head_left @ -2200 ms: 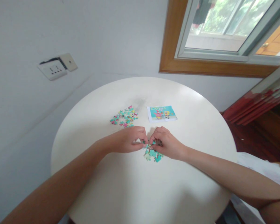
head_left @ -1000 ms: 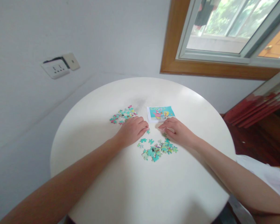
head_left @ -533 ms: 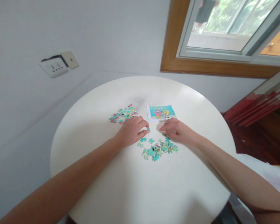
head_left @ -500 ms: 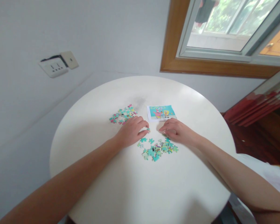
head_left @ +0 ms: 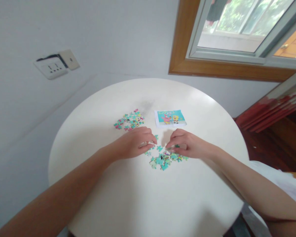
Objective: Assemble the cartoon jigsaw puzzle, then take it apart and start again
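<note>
1. Puzzle pieces (head_left: 160, 160), mostly teal and pale green, lie in a loose near cluster around the middle of the round white table (head_left: 148, 197).
2. Left hand (head_left: 135, 142) curls over the cluster's far left edge, fingertips close together (whether they pinch a piece, I cannot tell).
3. Right hand (head_left: 189, 144) bends over its far right side, grip likewise unclear.
4. Farther left lies a second pile (head_left: 134, 116); right of that, a picture card (head_left: 170, 118).

White table (head_left: 148, 197), pale wall (head_left: 128, 36); wood-framed window (head_left: 229, 42), reddish floor (head_left: 268, 141).
</note>
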A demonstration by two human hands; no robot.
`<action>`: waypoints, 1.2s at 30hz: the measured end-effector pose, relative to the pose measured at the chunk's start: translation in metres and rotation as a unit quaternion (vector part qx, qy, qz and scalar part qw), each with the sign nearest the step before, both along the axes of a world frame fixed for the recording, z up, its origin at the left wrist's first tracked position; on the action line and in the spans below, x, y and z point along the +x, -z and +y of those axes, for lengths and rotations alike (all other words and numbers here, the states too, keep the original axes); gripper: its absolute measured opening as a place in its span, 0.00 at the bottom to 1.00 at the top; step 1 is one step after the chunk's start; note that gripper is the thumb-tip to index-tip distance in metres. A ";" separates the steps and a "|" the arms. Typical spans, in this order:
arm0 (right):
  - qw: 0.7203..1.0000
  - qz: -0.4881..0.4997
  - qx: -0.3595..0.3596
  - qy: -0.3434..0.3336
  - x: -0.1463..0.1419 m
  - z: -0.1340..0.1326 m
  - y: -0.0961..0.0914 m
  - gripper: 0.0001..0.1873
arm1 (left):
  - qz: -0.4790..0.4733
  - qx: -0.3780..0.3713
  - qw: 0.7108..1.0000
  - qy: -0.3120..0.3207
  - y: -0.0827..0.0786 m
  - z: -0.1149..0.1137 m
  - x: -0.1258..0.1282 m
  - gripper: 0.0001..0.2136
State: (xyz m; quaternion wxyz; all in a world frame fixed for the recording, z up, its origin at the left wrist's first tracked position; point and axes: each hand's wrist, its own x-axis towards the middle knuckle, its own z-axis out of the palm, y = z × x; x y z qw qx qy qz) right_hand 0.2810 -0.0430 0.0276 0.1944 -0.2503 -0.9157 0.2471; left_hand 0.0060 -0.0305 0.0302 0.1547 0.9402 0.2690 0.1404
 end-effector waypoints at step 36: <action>0.999 -0.008 -0.021 -0.022 -0.013 -0.009 0.004 0.06 | 0.073 -0.083 0.992 0.066 -0.012 -0.025 0.009 0.11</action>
